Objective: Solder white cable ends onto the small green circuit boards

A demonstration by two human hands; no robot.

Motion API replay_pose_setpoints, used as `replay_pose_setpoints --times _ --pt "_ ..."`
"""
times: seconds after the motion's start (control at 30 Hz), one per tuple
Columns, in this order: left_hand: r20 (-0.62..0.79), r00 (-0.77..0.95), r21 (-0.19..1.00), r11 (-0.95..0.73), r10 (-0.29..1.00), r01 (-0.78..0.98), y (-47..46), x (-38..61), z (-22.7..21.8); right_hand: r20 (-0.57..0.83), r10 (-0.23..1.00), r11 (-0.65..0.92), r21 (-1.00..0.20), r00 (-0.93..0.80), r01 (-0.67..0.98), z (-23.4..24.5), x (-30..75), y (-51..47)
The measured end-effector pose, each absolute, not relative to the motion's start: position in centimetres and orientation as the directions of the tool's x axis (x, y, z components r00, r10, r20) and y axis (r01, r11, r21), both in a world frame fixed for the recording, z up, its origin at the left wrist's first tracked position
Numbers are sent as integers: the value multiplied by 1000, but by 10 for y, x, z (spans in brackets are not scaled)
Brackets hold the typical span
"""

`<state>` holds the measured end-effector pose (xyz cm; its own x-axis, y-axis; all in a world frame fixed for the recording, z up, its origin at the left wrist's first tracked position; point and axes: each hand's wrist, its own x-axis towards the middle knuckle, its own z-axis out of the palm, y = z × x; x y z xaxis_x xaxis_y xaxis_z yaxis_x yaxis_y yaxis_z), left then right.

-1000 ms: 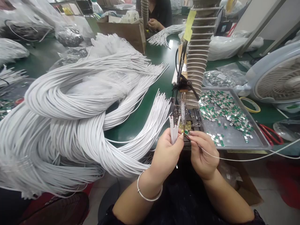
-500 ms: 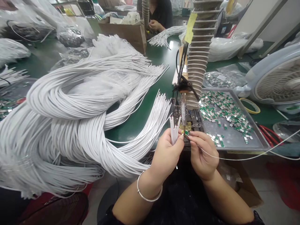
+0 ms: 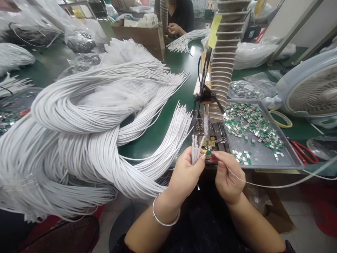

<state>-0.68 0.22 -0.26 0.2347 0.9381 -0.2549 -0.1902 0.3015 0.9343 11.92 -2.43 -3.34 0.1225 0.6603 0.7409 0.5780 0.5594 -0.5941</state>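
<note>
My left hand (image 3: 185, 172) is closed round several short white cable ends (image 3: 195, 149), which point upward with reddish cores showing. A small green circuit board (image 3: 208, 153) sits at its thumb and fingertip; whether the thumb or another cable holds it is hard to see. My right hand (image 3: 229, 175) pinches a thin solder wire (image 3: 259, 185), which trails off to the right. Its fingertips are just right of the board. Above, a soldering iron (image 3: 206, 128) is fixed upright, tip down, close over the board.
Thick bundles of white cables (image 3: 86, 147) cover the left of the bench. A tray (image 3: 259, 162) of small green boards stands at right, beside red-handled pliers (image 3: 302, 151) and a fan (image 3: 316, 91). A ribbed hose (image 3: 223, 59) hangs behind the iron. Across the bench sits a person (image 3: 181, 17).
Both hands have come slightly down and toward me, so the board is lower, away from the iron's tip. The right fingertips have drawn back a little, and the solder wire has sagged.
</note>
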Motion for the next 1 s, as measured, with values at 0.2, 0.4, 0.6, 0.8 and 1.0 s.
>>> replay_pose_setpoints --times 0.2,0.4,0.6,0.8,1.0 --pt "-213 290 955 261 933 -140 1 -12 -7 688 722 473 -569 74 673 -26 120 -23" --pt "-178 296 974 212 939 -85 1 -16 -6 698 715 480 -541 50 690 -24 120 -21" --pt "-193 304 977 211 933 -27 3 -17 0 710 704 528 -541 20 655 -25 119 -21" --pt "-199 322 979 205 926 17 3 -15 5 689 716 472 -600 116 646 -24 118 -25" --pt "-158 258 987 149 953 55 6 -12 11 706 698 525 -620 122 584 -28 119 -24"
